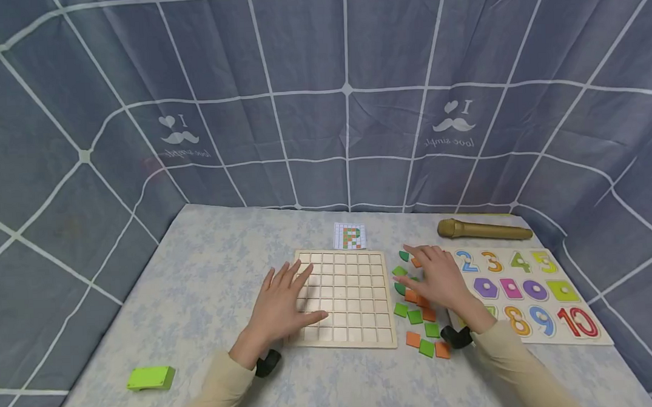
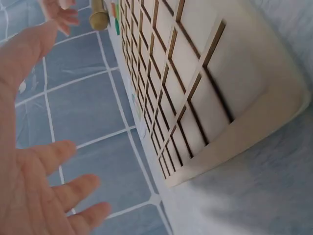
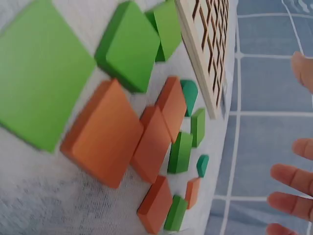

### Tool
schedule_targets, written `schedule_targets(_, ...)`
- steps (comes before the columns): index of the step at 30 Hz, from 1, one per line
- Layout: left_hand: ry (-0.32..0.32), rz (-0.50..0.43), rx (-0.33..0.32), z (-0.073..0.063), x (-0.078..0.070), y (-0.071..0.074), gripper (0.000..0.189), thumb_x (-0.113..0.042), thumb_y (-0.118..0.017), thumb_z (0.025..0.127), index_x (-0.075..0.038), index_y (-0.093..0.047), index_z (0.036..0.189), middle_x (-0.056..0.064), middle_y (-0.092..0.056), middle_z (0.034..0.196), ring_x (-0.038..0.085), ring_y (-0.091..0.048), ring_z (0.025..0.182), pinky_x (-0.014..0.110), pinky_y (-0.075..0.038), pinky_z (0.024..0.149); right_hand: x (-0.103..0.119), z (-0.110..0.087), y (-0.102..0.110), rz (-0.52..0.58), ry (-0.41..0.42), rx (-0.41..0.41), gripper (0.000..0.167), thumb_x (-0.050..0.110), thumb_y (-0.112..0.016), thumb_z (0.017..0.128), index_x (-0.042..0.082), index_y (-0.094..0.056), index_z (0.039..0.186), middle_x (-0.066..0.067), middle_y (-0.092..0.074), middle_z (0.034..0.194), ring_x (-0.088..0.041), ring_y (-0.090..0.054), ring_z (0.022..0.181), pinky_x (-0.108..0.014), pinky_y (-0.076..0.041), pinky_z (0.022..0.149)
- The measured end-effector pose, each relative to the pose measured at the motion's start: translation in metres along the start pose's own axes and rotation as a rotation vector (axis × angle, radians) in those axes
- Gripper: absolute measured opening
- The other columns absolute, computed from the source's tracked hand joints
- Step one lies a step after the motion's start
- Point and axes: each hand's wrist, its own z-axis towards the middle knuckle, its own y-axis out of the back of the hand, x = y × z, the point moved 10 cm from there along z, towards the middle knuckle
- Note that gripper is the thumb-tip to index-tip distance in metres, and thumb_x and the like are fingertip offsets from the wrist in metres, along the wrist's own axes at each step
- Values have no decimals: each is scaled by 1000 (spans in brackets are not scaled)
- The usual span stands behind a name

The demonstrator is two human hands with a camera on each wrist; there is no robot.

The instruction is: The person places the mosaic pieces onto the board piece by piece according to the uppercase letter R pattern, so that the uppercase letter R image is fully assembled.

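Hands (image 1: 278, 307) (image 1: 440, 280) spread near tiles (image 3: 105, 137) and grid board (image 1: 361, 306), card (image 1: 351, 236) legible only in head view

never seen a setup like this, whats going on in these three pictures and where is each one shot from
There is no machine, just a person's bare left hand and bare right hand. The wide picture is taken from the head, looking forward and down; the two close, tilted ones are taken from the left and right wrists.

On the pale blue-patterned surface lies a light wooden board divided into square cells, with a small printed card beyond it. To the right are small orange and green tiles, a cream puzzle board with colourful numbers and shapes, and a gold microphone-shaped object. A bright green block sits far left.

Neither hand appears to hold anything: the left spreads over the wooden board's left side, the right over the tiles.
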Motion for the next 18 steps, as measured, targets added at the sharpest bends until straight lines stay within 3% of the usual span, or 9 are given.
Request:
schedule_targets(4,70,-91,68,-10,6,-10,95,-66,-64,76,-9,-38,147,17,-34,148,39,-28,135,56,-17,109,-16,4,3,30,-54,-43,63,40,-79,76,3,-63,124,-14,-61,101,-33,-55,92,-49,-41,72)
schedule_targets(10,185,-199,146,-28,18,-28,98,-65,-67,74,-4,-38,145,19,-36,146,39,-30,134,55,-21,108,-38,7,-2,53,-137,-26,49,36,-78,78,0,-69,111,-14,-63,93,-34,-56,86,-52,-43,73)
schedule_targets(18,249,-332,161,-44,25,-43,100,-59,-73,73,3,-39,143,20,-32,148,40,-27,135,58,-23,106,-53,10,-9,62,-174,7,41,33,-77,80,-3,-73,98,-12,-64,79,-32,-56,73,-47,-46,63)
